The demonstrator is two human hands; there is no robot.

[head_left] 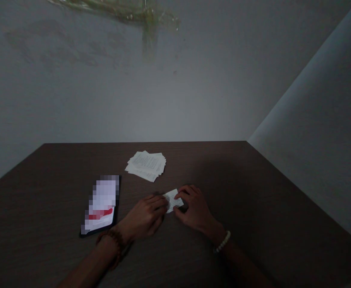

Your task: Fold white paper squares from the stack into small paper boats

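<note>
A small white slip of printed paper [173,201] lies low over the dark table between my two hands. My left hand [148,212] has its fingers pressed together over the slip's left edge, and its thumb is mostly tucked below. At the opposite edge, my right hand [195,209] grips the paper with curled fingers and thumb. Lines of text show on the slip, too small to read. Beyond the hands sits a loose, fanned pile of printed papers [147,165].
Left of my left hand, a tablet or large phone [101,204] with a lit, blurred screen lies on the brown wooden table [223,168]. A grey stained wall [175,92] stands behind the table's far edge, and another wall [322,120] runs along the right.
</note>
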